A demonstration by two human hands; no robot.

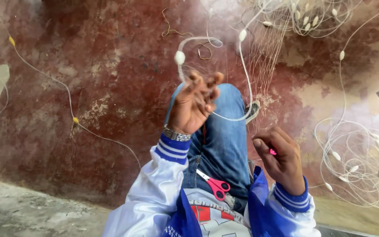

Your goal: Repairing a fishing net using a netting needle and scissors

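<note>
Head view: left hand (pixel 192 107) pinches white net line (pixel 229 117) w/ fingers together. Right hand (pixel 281 160) clamped on small pink tool (pixel 272 152). Red scissors (pixel 216 184) lie on lap.

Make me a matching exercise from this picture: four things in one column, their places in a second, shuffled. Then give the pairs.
1. scissors
2. wristwatch
3. coiled line with white floats
4. small pink object

A. on the left wrist
B. on the floor at the right
C. on the lap, against the jeans
D. in the right hand

Pairs: 1-C, 2-A, 3-B, 4-D
</note>
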